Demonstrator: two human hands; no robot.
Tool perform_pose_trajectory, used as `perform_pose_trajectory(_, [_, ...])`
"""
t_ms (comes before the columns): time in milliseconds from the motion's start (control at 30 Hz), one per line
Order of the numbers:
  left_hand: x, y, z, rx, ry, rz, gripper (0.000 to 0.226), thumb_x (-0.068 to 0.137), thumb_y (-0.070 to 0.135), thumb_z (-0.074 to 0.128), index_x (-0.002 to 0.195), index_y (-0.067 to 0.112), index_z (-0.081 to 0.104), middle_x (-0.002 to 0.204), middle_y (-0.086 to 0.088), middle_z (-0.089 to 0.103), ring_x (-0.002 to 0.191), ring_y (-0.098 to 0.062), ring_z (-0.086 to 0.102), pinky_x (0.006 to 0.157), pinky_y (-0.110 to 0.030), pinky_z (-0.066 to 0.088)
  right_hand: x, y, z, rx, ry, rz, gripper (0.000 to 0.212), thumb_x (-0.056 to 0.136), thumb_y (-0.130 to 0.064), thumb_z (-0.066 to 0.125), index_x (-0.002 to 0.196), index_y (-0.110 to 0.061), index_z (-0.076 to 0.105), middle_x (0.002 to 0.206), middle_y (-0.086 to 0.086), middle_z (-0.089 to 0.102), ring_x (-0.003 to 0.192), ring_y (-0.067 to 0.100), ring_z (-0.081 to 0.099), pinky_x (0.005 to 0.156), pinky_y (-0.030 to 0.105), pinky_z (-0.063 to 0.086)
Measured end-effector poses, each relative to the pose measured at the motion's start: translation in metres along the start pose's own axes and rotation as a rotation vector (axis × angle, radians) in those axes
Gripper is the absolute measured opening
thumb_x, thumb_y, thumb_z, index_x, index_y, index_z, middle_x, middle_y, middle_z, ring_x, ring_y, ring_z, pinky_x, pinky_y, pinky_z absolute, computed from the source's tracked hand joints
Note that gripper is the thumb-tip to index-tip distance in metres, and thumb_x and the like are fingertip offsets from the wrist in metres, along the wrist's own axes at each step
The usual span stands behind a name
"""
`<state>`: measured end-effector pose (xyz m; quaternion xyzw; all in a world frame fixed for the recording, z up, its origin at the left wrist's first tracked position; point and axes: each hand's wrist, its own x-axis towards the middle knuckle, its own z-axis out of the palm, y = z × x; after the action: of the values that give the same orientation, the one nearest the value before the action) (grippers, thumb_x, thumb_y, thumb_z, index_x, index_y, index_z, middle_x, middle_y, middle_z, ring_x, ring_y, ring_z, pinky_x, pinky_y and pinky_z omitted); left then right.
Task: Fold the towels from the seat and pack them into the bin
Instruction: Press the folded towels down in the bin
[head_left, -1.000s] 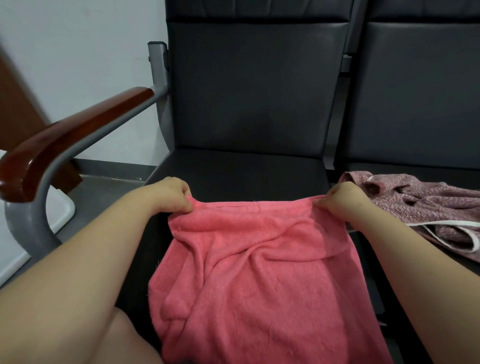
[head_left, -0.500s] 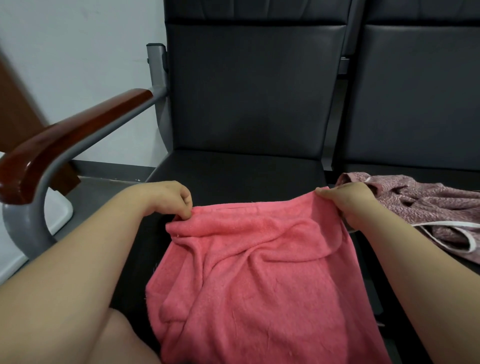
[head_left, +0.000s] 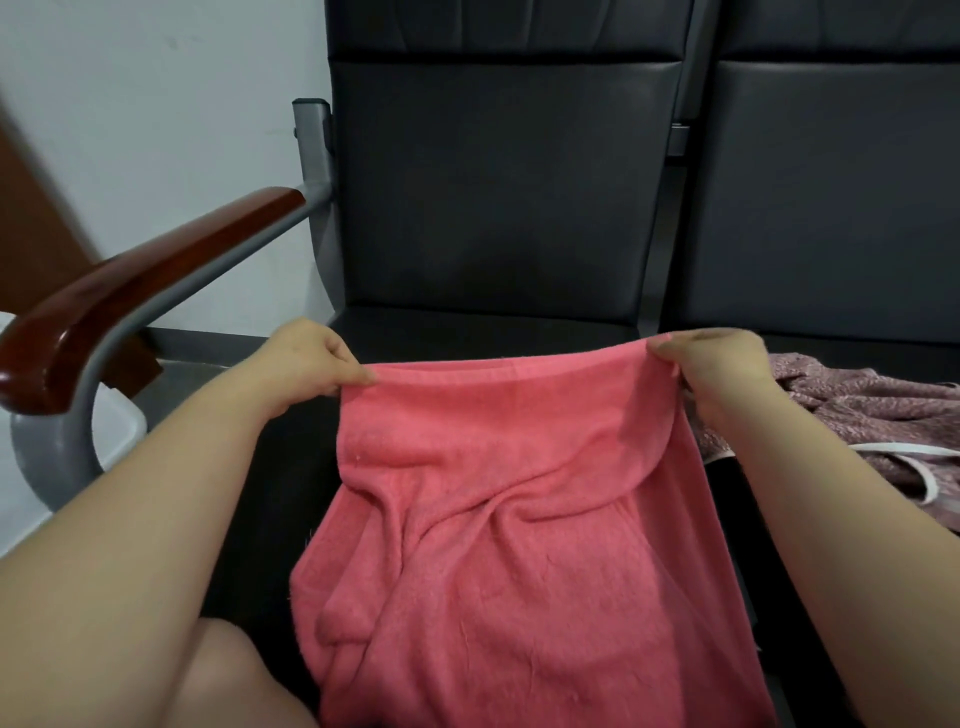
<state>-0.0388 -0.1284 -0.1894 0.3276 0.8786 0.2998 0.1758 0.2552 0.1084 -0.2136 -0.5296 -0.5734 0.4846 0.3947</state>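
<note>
Dark padded seat (head_left: 488, 332) against pale wall. Left hand (head_left: 306, 364) and right hand (head_left: 711, 364), each grip pinching a far corner of pink towel (head_left: 519, 519), stretched taut, draping near. Mauve towel (head_left: 857, 410) right. Uneven tension risks skewed fold.

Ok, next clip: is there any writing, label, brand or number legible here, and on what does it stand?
None: no text can be read in the head view.
Pink towel, held by the left hand and the right hand: no tag or print shows.
Mauve towel on the neighbouring seat: only a plain white trim.
Dark seats and wooden armrest: no markings.
</note>
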Motion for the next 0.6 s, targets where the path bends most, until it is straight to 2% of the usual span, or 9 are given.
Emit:
perform_pose_trajectory(67, [-0.005,0.003,-0.007,0.023,-0.005,0.037,0.024,0.071,0.025,0.091,0.077,0.008,0.075,0.079,-0.004,0.076,0.081,-0.019,0.070,0.072,-0.031,0.056,-0.007,-0.015,-0.005,0.074,0.004,-0.039,0.016,0.075,-0.008,0.081,0.090,-0.005,0.076,0.073,0.018,0.061,0.060,0.021,0.050,0.057,0.032,0.044])
perform_pose_trajectory(133, [-0.011,0.005,-0.014,0.062,0.022,0.074,0.022,0.070,0.022,0.091,0.073,0.009,0.073,0.079,-0.004,0.075,0.081,-0.020,0.069,0.069,-0.029,0.052,-0.015,-0.031,-0.010,0.136,-0.002,-0.070,0.009,0.076,-0.005,0.080,0.081,-0.011,0.076,0.078,0.022,0.063,0.066,0.026,0.053,0.063,0.036,0.046])
perform_pose_trajectory(200, [-0.015,0.010,-0.022,0.112,0.152,0.135,0.024,0.071,0.023,0.091,0.072,0.012,0.069,0.079,-0.003,0.071,0.081,-0.023,0.067,0.065,-0.032,0.048,-0.024,-0.048,-0.016,0.169,0.002,-0.128,0.012,0.076,-0.005,0.080,0.079,-0.016,0.075,0.080,0.018,0.068,0.071,0.026,0.059,0.068,0.038,0.050])
perform_pose_trajectory(233, [-0.017,0.014,-0.027,0.099,0.240,0.168,0.025,0.073,0.023,0.089,0.074,0.015,0.066,0.079,-0.002,0.069,0.080,-0.023,0.066,0.066,-0.034,0.047,-0.028,-0.056,-0.019,0.170,0.013,-0.172,0.014,0.077,-0.006,0.080,0.085,-0.017,0.075,0.084,0.012,0.071,0.074,0.024,0.063,0.071,0.036,0.054])
perform_pose_trajectory(333, [-0.029,0.031,-0.041,-0.153,0.457,0.289,0.021,0.084,0.016,0.080,0.094,0.019,0.062,0.088,0.002,0.065,0.078,-0.014,0.061,0.076,-0.033,0.050,-0.044,-0.081,-0.028,0.209,0.078,-0.307,0.031,0.079,-0.009,0.080,0.109,-0.016,0.073,0.094,-0.002,0.072,0.084,0.008,0.068,0.078,0.019,0.055])
perform_pose_trajectory(400, [-0.041,0.046,-0.052,-0.240,0.674,0.420,0.015,0.090,0.015,0.070,0.103,0.021,0.067,0.094,0.003,0.066,0.081,-0.012,0.060,0.082,-0.032,0.052,-0.059,-0.100,-0.036,0.306,0.127,-0.396,0.028,0.081,-0.009,0.078,0.108,-0.015,0.073,0.090,-0.005,0.072,0.079,0.002,0.068,0.073,0.013,0.052])
perform_pose_trajectory(467, [-0.053,0.059,-0.061,-0.326,0.902,0.543,0.009,0.092,0.023,0.062,0.098,0.028,0.066,0.095,0.006,0.065,0.087,-0.016,0.063,0.082,-0.040,0.055,-0.072,-0.113,-0.040,0.354,0.190,-0.484,0.018,0.083,-0.011,0.075,0.097,-0.021,0.075,0.087,-0.005,0.074,0.079,0.002,0.071,0.074,0.016,0.054])
perform_pose_trajectory(533, [-0.064,0.071,-0.064,-0.419,0.990,0.568,0.008,0.094,0.029,0.057,0.092,0.037,0.058,0.096,0.009,0.063,0.090,-0.016,0.065,0.079,-0.039,0.057,-0.084,-0.121,-0.043,0.371,0.231,-0.547,0.014,0.085,-0.013,0.071,0.094,-0.023,0.076,0.088,-0.004,0.075,0.081,0.003,0.071,0.077,0.020,0.057])
perform_pose_trajectory(600, [-0.074,0.082,-0.062,-0.527,0.978,0.584,0.010,0.096,0.027,0.056,0.093,0.037,0.054,0.093,0.014,0.060,0.084,-0.001,0.060,0.077,-0.023,0.053,-0.095,-0.128,-0.050,0.435,0.248,-0.606,0.015,0.087,-0.010,0.067,0.098,-0.016,0.076,0.088,-0.001,0.075,0.078,0.002,0.069,0.074,0.018,0.054])
